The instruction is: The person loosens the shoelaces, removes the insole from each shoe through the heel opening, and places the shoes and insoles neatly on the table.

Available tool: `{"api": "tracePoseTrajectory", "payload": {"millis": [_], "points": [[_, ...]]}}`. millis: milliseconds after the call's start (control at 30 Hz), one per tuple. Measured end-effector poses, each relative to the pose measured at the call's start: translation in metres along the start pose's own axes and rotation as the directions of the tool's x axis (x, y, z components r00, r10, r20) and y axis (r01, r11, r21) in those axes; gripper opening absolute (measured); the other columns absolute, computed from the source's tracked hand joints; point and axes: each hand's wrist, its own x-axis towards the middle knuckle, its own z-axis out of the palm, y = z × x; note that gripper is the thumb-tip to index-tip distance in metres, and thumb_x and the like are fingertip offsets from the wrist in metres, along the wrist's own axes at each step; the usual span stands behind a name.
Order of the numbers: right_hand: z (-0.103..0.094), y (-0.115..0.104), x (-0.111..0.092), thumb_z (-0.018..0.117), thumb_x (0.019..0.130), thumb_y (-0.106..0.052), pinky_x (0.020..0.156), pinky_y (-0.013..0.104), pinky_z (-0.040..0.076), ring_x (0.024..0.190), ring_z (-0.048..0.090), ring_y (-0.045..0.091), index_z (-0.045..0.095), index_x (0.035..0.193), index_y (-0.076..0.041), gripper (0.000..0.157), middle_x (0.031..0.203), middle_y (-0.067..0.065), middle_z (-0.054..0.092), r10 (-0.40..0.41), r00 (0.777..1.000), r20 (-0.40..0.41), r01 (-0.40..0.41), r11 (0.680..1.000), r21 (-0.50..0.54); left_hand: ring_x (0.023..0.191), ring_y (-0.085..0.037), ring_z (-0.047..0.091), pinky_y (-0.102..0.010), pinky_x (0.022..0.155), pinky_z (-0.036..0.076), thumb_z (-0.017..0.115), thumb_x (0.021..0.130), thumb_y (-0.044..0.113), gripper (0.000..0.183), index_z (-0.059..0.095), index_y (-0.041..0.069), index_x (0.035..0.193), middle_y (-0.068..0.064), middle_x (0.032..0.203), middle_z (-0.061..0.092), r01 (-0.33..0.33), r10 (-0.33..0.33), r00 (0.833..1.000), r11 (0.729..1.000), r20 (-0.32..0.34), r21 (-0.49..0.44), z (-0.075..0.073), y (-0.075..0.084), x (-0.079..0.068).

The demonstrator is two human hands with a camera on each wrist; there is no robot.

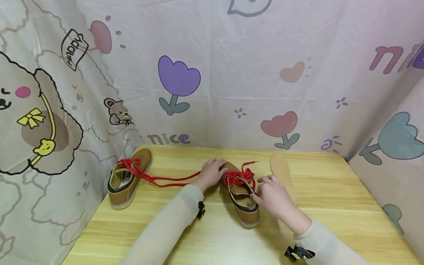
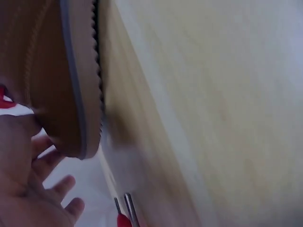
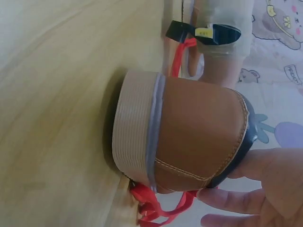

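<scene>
A brown lace-up shoe [image 1: 249,217] with red laces [image 1: 237,178] sits between the two hands, its toe pointing away and to the left. My left hand [image 1: 211,172] holds this toe [image 2: 71,127], thumb on top and the other fingers round the front. At the collar, my right hand [image 1: 273,193] touches the edge with thumb and a fingertip, its fingers loosely extended beside the laces. In the right wrist view the heel [image 3: 194,132] faces the camera, with the fingers [image 3: 241,201] along the dark collar.
The matching shoe [image 1: 124,197] stands at the left edge of the wooden table [image 1: 205,235]. Its long red laces [image 1: 172,179] stretch across to my left hand. A tan insole [image 1: 283,171] lies right of my right hand. Printed curtains enclose the back and sides.
</scene>
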Motion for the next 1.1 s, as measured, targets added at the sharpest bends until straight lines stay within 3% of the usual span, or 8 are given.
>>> {"api": "tracePoseTrajectory", "payload": {"millis": [133, 400, 667, 767, 933, 1100], "points": [[-0.001, 0.001, 0.002, 0.078, 0.084, -0.025, 0.092, 0.057, 0.046, 0.117, 0.051, 0.038, 0.060, 0.055, -0.024, 0.035, 0.123, 0.012, 0.066, 0.014, 1.000, 0.024, -0.014, 1.000, 0.020, 0.145, -0.035, 0.032, -0.058, 0.115, 0.026, 0.054, 0.104, 0.038, 0.049, 0.054, 0.014, 0.146, -0.004, 0.151, 0.049, 0.000, -0.003, 0.999, 0.998, 0.041, 0.067, -0.003, -0.003, -0.001], [0.001, 0.013, 0.005, 0.079, 0.084, -0.022, 0.094, 0.057, 0.046, 0.116, 0.052, 0.039, 0.066, 0.061, -0.021, 0.026, 0.123, 0.015, 0.066, 0.058, 0.998, 0.023, -0.059, 0.998, 0.029, 0.140, -0.032, 0.041, -0.052, 0.114, 0.031, 0.057, 0.101, 0.046, 0.048, 0.063, 0.015, 0.137, -0.003, 0.140, 0.060, 0.084, -0.077, 0.996, 0.966, -0.038, 0.243, -0.008, 0.002, -0.023], [0.000, 0.021, 0.011, 0.079, 0.086, -0.024, 0.093, 0.056, 0.046, 0.114, 0.053, 0.040, 0.067, 0.063, -0.020, 0.025, 0.124, 0.017, 0.065, 0.053, 0.999, 0.007, -0.053, 0.997, 0.049, 0.136, -0.033, 0.046, -0.052, 0.111, 0.036, 0.058, 0.100, 0.047, 0.049, 0.065, 0.013, 0.134, -0.005, 0.136, 0.063, 0.116, -0.101, 0.993, 0.950, -0.067, 0.291, -0.012, 0.006, -0.036], [-0.006, 0.022, 0.011, 0.076, 0.088, -0.025, 0.092, 0.057, 0.048, 0.117, 0.051, 0.041, 0.070, 0.067, -0.020, 0.022, 0.125, 0.019, 0.064, 0.059, 0.998, 0.002, -0.059, 0.997, 0.058, 0.137, -0.033, 0.044, -0.053, 0.112, 0.035, 0.057, 0.101, 0.044, 0.046, 0.066, 0.013, 0.133, -0.005, 0.136, 0.063, 0.094, -0.078, 0.994, 0.964, -0.073, 0.251, -0.012, 0.005, -0.035], [-0.024, 0.022, 0.009, 0.074, 0.089, -0.029, 0.090, 0.062, 0.047, 0.120, 0.050, 0.042, 0.073, 0.071, -0.019, 0.021, 0.127, 0.019, 0.064, 0.089, 0.996, -0.029, -0.087, 0.994, 0.070, 0.141, -0.035, 0.039, -0.056, 0.115, 0.029, 0.055, 0.104, 0.035, 0.041, 0.064, 0.011, 0.135, -0.007, 0.141, 0.058, -0.020, 0.030, 0.997, 0.992, -0.074, 0.121, -0.011, -0.003, -0.029], [-0.026, 0.020, 0.004, 0.075, 0.088, -0.031, 0.093, 0.062, 0.045, 0.121, 0.049, 0.041, 0.069, 0.065, -0.021, 0.026, 0.126, 0.018, 0.064, 0.091, 0.995, 0.035, -0.093, 0.994, 0.057, 0.145, -0.035, 0.032, -0.058, 0.118, 0.021, 0.051, 0.105, 0.034, 0.042, 0.058, 0.013, 0.142, -0.007, 0.150, 0.049, -0.130, 0.130, 0.992, 0.986, 0.006, 0.102, -0.010, -0.014, -0.022]]}}
